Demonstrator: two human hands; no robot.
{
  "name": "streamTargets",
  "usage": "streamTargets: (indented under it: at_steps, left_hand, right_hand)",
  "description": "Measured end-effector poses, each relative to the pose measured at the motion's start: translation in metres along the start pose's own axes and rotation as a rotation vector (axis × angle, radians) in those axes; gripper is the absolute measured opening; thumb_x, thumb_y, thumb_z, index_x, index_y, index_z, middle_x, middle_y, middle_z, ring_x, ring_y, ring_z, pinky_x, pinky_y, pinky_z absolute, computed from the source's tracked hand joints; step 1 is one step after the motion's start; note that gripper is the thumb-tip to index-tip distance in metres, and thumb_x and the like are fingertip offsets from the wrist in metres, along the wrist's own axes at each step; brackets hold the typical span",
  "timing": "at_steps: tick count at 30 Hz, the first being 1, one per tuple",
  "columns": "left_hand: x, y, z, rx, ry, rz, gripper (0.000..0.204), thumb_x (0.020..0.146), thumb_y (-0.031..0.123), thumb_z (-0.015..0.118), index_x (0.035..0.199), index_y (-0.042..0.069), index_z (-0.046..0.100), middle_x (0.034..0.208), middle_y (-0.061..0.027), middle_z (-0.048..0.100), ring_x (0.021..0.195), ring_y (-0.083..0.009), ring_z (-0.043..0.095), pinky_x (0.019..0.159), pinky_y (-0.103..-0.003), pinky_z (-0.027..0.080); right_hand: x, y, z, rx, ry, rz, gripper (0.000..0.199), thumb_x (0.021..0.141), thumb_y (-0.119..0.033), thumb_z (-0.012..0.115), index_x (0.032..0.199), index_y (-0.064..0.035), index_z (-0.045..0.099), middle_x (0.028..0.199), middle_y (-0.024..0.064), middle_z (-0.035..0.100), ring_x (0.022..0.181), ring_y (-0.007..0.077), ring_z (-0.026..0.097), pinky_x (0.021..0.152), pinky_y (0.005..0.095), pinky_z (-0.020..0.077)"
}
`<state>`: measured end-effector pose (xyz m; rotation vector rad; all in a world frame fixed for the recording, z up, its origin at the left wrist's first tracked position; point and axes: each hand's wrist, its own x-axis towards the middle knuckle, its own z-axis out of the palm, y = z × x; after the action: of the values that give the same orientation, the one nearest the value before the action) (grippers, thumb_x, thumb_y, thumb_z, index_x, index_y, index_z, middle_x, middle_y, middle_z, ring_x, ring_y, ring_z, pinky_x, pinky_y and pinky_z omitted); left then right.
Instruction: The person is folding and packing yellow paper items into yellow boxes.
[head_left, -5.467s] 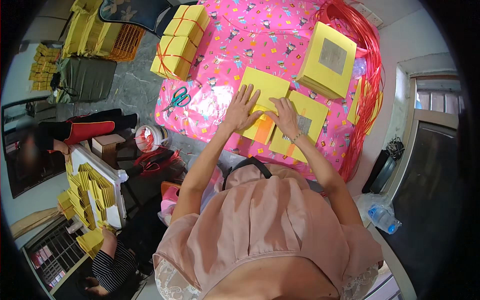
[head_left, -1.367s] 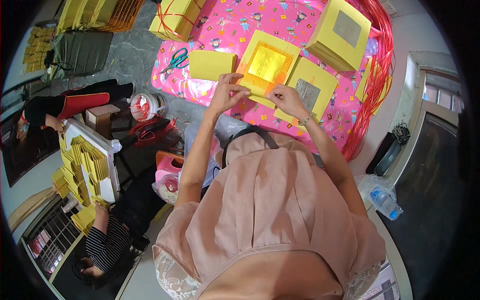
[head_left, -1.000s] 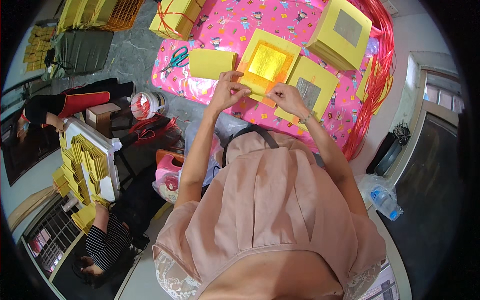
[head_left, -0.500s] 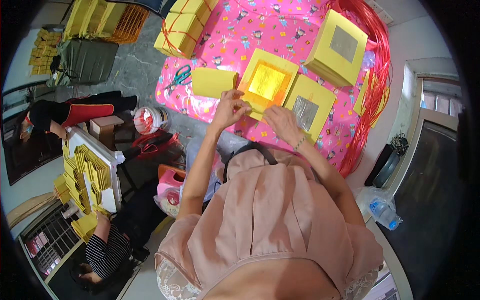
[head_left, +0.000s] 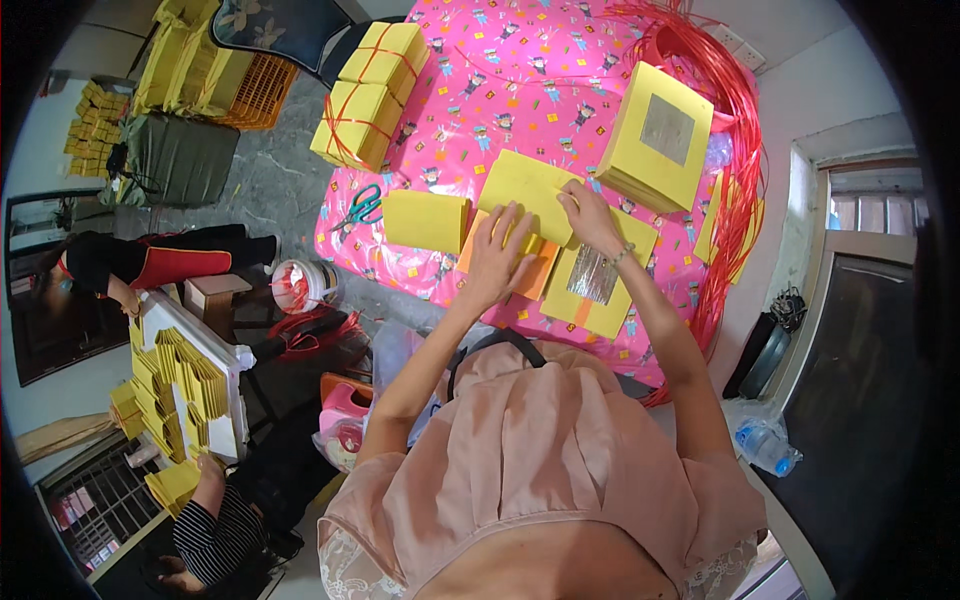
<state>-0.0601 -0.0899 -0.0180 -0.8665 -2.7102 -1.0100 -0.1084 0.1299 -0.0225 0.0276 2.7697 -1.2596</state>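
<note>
A yellow paper sheet (head_left: pixel 525 185) is folded over, plain side up, and an orange strip shows below the fold. My left hand (head_left: pixel 498 255) lies on its lower part, fingers stretched and apart. At the sheet's right edge, my right hand (head_left: pixel 592 218) has its fingers closed on the paper. Under my right wrist is a stack of yellow sheets (head_left: pixel 620 240), the top one bearing a silver square (head_left: pixel 594 275). To the left of my left hand sits a pile of folded yellow paper (head_left: pixel 425 222).
Green-handled scissors (head_left: pixel 362 207) lie at the pink tablecloth's (head_left: pixel 470 110) left side. Farther off are tied yellow bundles (head_left: pixel 360 125), a tall yellow stack (head_left: pixel 655 140) and red plastic strands (head_left: pixel 735 130). Two people work at a white table (head_left: pixel 225 350) on the left.
The sheet lay flat with its gold square showing; now it is folded over, covering the gold. My left hand has flattened onto it and my right hand has moved farther up and right.
</note>
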Motion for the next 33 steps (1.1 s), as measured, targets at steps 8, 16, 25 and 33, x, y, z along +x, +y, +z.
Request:
streamTargets:
  at_steps: [8, 16, 25, 33]
  left_hand:
    - [0.027, -0.014, 0.027, 0.192, -0.194, -0.036, 0.078, 0.086, 0.047, 0.061, 0.151, 0.017, 0.028, 0.155, -0.021, 0.021, 0.143, -0.0426, 0.018, 0.113, -0.057, 0.016]
    - [0.026, -0.021, 0.038, 0.227, -0.223, -0.048, 0.081, 0.085, 0.05, 0.06, 0.152, 0.018, 0.027, 0.156, -0.0211, 0.02, 0.143, -0.0417, 0.017, 0.114, -0.057, 0.014]
    - [0.025, -0.023, 0.039, 0.19, -0.242, -0.067, 0.079, 0.087, 0.047, 0.061, 0.152, 0.02, 0.027, 0.156, -0.0194, 0.019, 0.144, -0.0398, 0.016, 0.114, -0.057, 0.013]
    - [0.026, -0.025, 0.041, 0.183, -0.264, -0.072, 0.078, 0.087, 0.046, 0.06, 0.153, 0.02, 0.025, 0.157, -0.0194, 0.018, 0.144, -0.0403, 0.015, 0.114, -0.057, 0.012]
  right_hand:
    - [0.037, 0.01, 0.011, -0.398, 0.117, -0.048, 0.021, 0.09, -0.02, 0.059, 0.1, -0.0019, 0.06, 0.099, 0.0166, 0.061, 0.102, 0.0367, 0.057, 0.08, 0.0466, 0.0474]
    - [0.054, 0.006, 0.023, -0.425, 0.097, -0.1, 0.025, 0.09, -0.023, 0.058, 0.105, -0.0041, 0.061, 0.105, 0.0144, 0.063, 0.106, 0.0326, 0.056, 0.089, 0.0467, 0.0415]
    - [0.057, 0.005, 0.033, -0.329, 0.04, -0.083, 0.024, 0.089, -0.019, 0.058, 0.108, -0.0054, 0.06, 0.103, 0.0139, 0.064, 0.102, 0.0318, 0.058, 0.088, 0.0471, 0.0426]
    - [0.058, 0.011, 0.038, -0.303, 0.075, -0.119, 0.021, 0.087, -0.016, 0.059, 0.104, -0.0042, 0.06, 0.1, 0.0151, 0.064, 0.098, 0.0337, 0.059, 0.084, 0.0462, 0.0465]
